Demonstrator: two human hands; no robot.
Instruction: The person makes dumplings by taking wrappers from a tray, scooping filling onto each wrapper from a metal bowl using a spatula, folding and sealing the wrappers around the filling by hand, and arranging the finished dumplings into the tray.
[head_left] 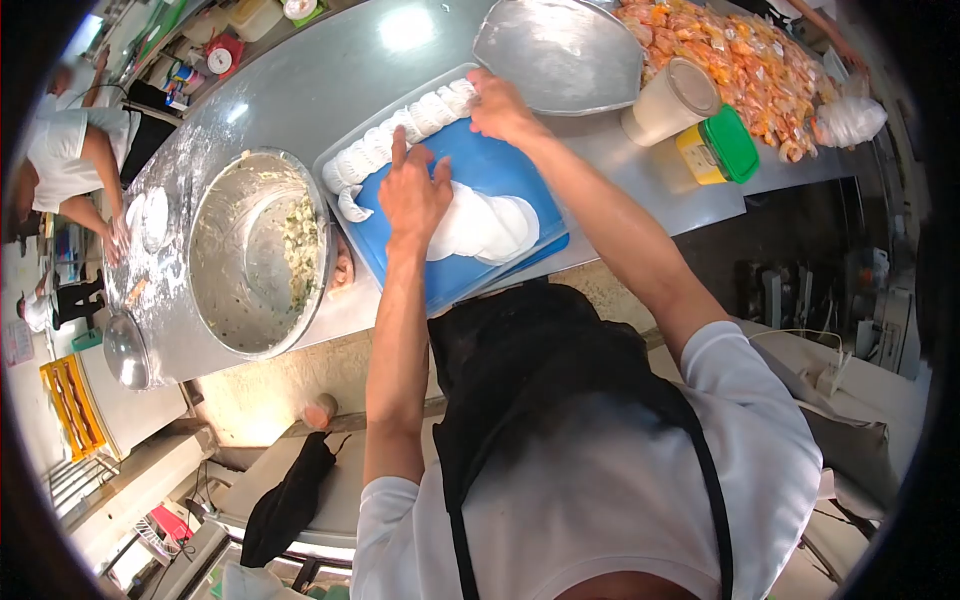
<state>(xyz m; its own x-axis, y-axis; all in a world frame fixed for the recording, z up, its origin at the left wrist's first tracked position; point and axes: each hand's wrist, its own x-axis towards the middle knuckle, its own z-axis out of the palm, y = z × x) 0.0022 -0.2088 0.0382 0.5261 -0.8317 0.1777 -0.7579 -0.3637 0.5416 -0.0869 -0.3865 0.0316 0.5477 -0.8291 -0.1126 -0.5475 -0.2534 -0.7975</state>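
Note:
A row of thin white discs, like dough wrappers (405, 130), stands on edge along the far side of a blue tray (400, 275). My right hand (502, 110) is curled around the right end of this row. My left hand (415, 198) is open over the tray, its index finger stretched toward the middle of the row and the other fingers apart. Nearer to me, a loose pile of flat white wrappers (485, 228) lies on the blue surface, partly behind my left hand. One disc at the row's left end droops onto the tray.
Left of the tray stands a large metal bowl (258, 255) with pale, green-flecked filling. A metal pan (560, 55), a lidded container (672, 100), a green-lidded tub (720, 145) and many orange bagged pieces (720, 60) are on the right. A co-worker (80, 150) leans at the floury left end.

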